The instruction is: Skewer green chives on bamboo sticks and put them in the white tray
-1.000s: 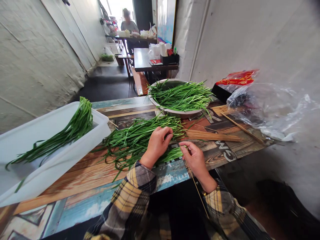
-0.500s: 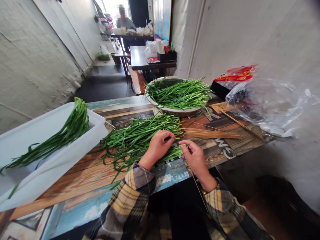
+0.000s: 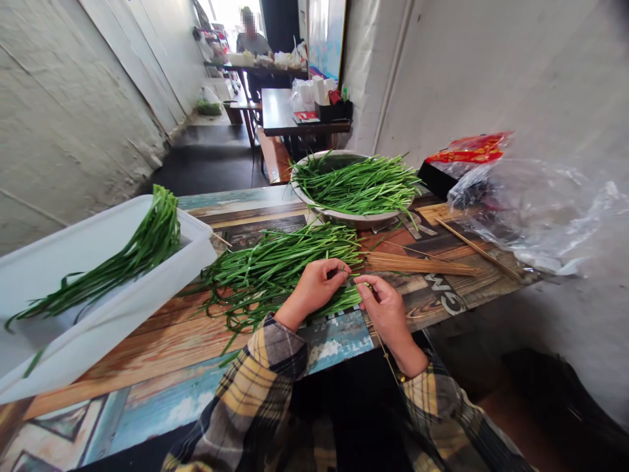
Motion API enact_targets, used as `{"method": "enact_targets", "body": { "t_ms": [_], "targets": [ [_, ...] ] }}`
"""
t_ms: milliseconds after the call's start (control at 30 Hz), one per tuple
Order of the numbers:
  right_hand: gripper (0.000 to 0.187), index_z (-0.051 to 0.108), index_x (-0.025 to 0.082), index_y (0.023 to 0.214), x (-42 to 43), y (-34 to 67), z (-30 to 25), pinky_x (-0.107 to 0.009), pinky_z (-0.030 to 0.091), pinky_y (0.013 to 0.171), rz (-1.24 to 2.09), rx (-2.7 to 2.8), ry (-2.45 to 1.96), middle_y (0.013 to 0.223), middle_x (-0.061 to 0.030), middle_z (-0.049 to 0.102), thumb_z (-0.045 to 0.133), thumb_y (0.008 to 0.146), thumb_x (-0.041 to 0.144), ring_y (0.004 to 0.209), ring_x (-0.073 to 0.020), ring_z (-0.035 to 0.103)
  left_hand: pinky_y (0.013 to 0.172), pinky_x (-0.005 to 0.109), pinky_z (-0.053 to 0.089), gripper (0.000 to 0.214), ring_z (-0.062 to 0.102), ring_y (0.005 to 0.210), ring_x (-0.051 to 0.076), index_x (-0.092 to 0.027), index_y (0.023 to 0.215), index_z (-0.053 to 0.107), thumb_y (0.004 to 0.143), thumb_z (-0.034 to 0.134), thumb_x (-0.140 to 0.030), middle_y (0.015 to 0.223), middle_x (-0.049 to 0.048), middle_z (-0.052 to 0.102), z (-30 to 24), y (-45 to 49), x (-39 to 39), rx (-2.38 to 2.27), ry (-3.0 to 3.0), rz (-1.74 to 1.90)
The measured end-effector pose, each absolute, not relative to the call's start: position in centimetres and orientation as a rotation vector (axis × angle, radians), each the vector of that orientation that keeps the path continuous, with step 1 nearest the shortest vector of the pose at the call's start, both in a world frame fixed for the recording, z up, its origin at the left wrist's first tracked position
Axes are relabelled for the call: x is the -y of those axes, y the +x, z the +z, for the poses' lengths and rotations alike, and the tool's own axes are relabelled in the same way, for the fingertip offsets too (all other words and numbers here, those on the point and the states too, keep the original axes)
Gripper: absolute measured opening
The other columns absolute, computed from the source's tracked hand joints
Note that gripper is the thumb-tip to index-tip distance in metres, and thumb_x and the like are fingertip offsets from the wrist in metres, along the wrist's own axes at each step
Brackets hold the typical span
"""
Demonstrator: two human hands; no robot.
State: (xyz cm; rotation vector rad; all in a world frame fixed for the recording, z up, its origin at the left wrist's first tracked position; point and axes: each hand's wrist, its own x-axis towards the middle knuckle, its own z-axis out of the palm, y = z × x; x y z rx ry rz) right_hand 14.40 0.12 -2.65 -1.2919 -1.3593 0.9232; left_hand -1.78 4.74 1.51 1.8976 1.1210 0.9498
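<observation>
Painted wooden table [image 3: 187, 341] carries my loose pile of green chives [image 3: 275, 265]. My left hand [image 3: 317, 288] pinches some stalks closed, and my right hand [image 3: 386, 311] grips a thin bamboo skewer [image 3: 388, 359] against them. I judge 1 finished bunch [image 3: 132, 259] lies in the white plastic tub [image 3: 147, 295]; most remains.
</observation>
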Motion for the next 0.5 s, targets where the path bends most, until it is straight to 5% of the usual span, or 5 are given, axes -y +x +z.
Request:
{"method": "enact_targets", "body": {
  "t_ms": [500],
  "targets": [
    [0.025, 0.067, 0.02, 0.097, -0.12, 14.38, -2.77, -0.023, 0.045, 0.049, 0.904, 1.378, -1.309, 0.073, -0.0003, 0.068, 0.056, 0.086, 0.04, 0.05, -0.0117, 0.058, 0.062, 0.021, 0.041, 0.018, 0.054, 0.065, 0.011, -0.013, 0.077, 0.068, 0.082, 0.054, -0.023, 0.07, 0.0009, 0.065, 1.39, -1.67, -4.62, -1.06, 1.861, 0.934]
  ]
}}
